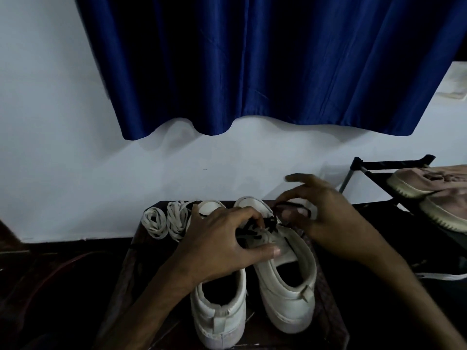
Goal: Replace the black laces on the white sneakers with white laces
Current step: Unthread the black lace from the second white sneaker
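Two white sneakers stand side by side on a dark stool, heels toward me: the left sneaker (219, 317) and the right sneaker (285, 281). My left hand (217, 246) reaches across and holds the right sneaker at its tongue, thumb pressed on it, fingers curled over the black lace (270, 221). My right hand (326, 218) pinches a loop of that black lace and holds it up to the right of the shoe. Two bundles of white laces (165, 219) lie on the stool's far left corner.
The dark stool (131, 269) stands against a white wall (75, 173), under a hanging blue curtain (252, 72). At the right, a black rack (379, 165) carries a pair of pinkish shoes (434, 188). The floor around is dark.
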### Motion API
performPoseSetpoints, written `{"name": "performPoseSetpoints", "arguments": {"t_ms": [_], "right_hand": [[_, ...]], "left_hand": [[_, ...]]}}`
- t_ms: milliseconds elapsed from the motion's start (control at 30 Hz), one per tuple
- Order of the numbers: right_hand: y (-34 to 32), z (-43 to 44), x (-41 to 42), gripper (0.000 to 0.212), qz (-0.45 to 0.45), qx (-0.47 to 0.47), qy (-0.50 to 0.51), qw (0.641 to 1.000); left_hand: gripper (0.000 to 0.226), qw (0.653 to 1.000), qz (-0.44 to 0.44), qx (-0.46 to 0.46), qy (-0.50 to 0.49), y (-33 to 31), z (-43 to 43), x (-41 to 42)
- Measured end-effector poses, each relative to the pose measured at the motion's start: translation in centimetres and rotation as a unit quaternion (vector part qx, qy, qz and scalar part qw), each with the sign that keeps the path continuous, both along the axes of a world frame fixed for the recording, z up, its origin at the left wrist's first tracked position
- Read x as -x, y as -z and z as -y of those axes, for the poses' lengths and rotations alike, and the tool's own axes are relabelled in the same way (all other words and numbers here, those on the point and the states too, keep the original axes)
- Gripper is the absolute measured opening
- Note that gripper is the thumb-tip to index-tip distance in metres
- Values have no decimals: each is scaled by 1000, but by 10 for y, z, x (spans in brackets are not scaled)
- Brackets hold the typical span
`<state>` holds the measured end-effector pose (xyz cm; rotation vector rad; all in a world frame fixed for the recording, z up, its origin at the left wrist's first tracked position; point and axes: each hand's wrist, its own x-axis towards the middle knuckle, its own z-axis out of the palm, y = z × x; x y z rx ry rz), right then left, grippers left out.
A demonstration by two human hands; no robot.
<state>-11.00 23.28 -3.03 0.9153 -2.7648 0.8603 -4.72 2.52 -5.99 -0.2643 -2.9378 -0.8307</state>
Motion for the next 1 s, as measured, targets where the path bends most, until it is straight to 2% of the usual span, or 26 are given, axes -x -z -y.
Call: {"name": "performPoseSetpoints", "arguments": {"t_ms": [100,167,300,333,400,467,600,667,767,867,933,1000], "right_hand": [[0,12,-5,23,35,-74,-50,995],[3,14,-9,28,42,-82,-49,995],[2,12,-15,30,12,57,-58,997],[0,12,-16,26,14,65,-55,996],[-2,11,-16,14,28,3,-63,998],[0,7,-14,13,45,-82,-72,993],[11,10,-11,11,18,-145,-58,988],[15,13,-9,9,12,-112,-30,993],[16,10,-7,3,39,2,-1,999],[8,0,-4,26,16,50,59,997],[-1,-15,4,17,-9,109,138,984],[-8,-31,13,14,-46,125,192,972]], "left_hand": [[68,1000,0,9,3,0,-3,0],[70,1000,7,1,3,0,-4,0],[70,1000,9,-10,-1,1,-5,1],[70,1000,10,-8,-2,0,-5,1],[71,1000,12,-6,-2,0,-6,1],[71,1000,15,-16,-4,0,-5,0],[73,1000,24,-20,-5,0,-4,0],[73,999,28,-19,-9,-1,-5,0],[73,999,33,-10,-14,-2,-7,0],[64,999,35,-8,-17,-5,-7,-1],[60,999,34,-8,-15,-6,-7,-1],[57,999,33,-15,-15,-4,-6,-3]]}}
